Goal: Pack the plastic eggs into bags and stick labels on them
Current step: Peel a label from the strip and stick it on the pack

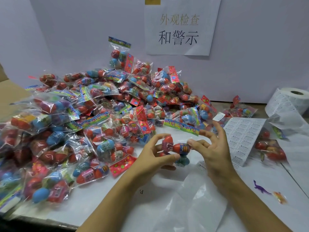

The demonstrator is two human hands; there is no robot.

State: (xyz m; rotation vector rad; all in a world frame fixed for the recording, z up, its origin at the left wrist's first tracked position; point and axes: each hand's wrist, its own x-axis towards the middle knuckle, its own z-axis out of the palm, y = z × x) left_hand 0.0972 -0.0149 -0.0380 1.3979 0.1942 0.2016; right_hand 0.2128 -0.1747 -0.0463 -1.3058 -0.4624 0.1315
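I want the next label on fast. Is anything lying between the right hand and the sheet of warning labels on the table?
Nothing visible does. The right hand is at the bag of eggs, which the left hand grips, and the label sheet lies flat just to its right, its near side uncovered. One sticker seems to cling already to a right fingertip.

Two bare forearms reach in from the bottom edge and converge toward the middle, wrists held above the worktop. The left hand point(155, 152) is turned palm inward with its fingers point(160, 137) and thumb curled round a clear plastic bag of small red and blue plastic eggs point(175, 148). The right hand point(215, 148) faces it, thumb and bent lower fingers pinching the same bag's other side, while its upper fingers fan out straight and loose.
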